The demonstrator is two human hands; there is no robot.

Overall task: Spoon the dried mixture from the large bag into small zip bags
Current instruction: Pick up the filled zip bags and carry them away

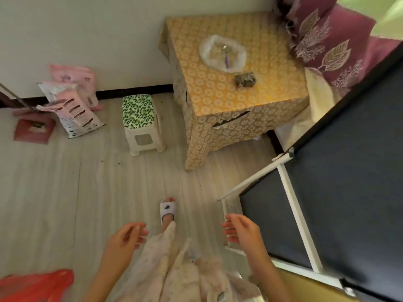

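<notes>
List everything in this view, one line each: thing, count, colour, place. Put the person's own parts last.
table: one, yellow patterned cover, against the wall, upper middle
large bag: one, white, open, on the table
spoon: one, purple handle, inside the large bag
small zip bag: one, clear with dark contents, on the table beside the large bag
stool: one, white with green patterned top, left of the table
packages: several, pink and white, on the floor by the wall
curtain: one, purple with leaf pattern, upper right
red plastic: one, bottom left corner
slipper: one, white, on the foot
left hand: one, empty, fingers relaxed
right hand: one, empty, fingers relaxed
</notes>
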